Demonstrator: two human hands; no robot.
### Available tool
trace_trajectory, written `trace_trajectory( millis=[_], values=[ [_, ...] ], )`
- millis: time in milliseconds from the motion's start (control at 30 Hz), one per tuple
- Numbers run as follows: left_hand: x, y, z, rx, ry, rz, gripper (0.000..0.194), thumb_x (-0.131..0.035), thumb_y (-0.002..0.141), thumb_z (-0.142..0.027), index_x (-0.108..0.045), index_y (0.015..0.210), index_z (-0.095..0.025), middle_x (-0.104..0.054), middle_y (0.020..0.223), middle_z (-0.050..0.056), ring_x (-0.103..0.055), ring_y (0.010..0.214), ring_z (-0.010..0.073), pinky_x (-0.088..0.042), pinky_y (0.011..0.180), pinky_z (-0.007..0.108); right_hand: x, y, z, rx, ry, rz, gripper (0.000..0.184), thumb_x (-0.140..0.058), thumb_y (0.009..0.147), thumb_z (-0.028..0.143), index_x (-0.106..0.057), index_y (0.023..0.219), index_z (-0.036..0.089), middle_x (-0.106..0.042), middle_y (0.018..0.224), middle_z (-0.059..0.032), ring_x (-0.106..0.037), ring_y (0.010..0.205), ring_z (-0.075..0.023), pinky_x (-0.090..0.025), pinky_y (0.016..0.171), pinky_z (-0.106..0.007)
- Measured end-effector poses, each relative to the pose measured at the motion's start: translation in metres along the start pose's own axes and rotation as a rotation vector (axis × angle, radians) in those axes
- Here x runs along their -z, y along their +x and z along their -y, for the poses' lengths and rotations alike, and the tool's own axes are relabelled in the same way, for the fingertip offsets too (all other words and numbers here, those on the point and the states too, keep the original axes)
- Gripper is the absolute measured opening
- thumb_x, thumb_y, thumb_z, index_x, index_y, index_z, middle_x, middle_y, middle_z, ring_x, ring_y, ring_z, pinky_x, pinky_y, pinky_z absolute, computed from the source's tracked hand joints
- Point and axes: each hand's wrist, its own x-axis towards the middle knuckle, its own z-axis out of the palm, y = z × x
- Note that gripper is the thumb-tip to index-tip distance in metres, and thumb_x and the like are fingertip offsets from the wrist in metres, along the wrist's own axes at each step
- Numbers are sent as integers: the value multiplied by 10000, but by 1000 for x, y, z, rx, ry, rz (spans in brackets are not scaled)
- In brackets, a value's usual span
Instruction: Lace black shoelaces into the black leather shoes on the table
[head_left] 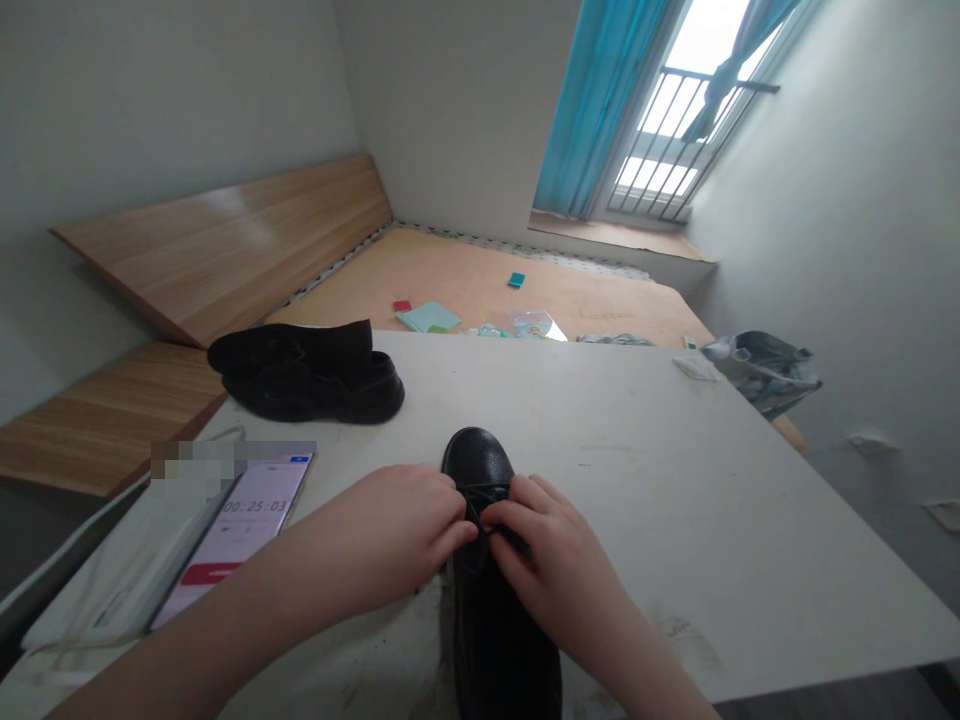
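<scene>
A black leather shoe [478, 455] lies on the white table with its toe pointing away from me. Over its lacing are both of my hands. My left hand [412, 525] comes in from the left, fingers curled in and thumb pressed against them at the black shoelace [484, 494]. From the right, my right hand [544, 545] pinches the same lace between thumb and fingers. The lace forms loops between the two hands; its ends are partly hidden by my fingers. The heel end of the shoe runs out of view at the bottom.
Another pair of black shoes [315, 385] sits at the table's back left. A phone [240, 525] showing a timer lies at the left, beside a white pouch [127, 560]. Behind the white table [750, 540] is a wooden bed board [600, 300] with small papers. A bag [765, 365] hangs at right.
</scene>
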Motion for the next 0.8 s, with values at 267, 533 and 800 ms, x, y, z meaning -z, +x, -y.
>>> trace_trajectory(
  millis=[267, 533, 800],
  values=[
    [31, -4, -15, -157, -469, -299, 237, -427, 1014, -272, -655, 1072, -241, -686, 1017, -11, -606, 950, 151, -440, 837, 263, 33, -8, 13, -85, 543, -329, 164, -459, 993, 273, -547, 860, 233, -547, 715, 20, -498, 633, -130, -402, 553, -225],
    [25, -8, -28, -7, -649, -427, 91, -596, 918, -264, -684, 936, -246, -729, 754, -50, -649, 688, 126, -443, 546, 187, 33, -3, 28, -74, 562, -327, 128, -460, 993, 304, -533, 904, 248, -556, 752, 21, -510, 646, -131, -401, 552, -224],
    [24, 0, -23, 20, -676, -506, 155, -569, 928, -232, -723, 939, -243, -762, 852, -54, -693, 782, 125, -492, 639, 187, 20, 5, 16, -121, 907, -346, 94, -579, 942, 291, -602, 872, 233, -575, 761, 31, -534, 715, -117, -445, 657, -213]
  ],
)
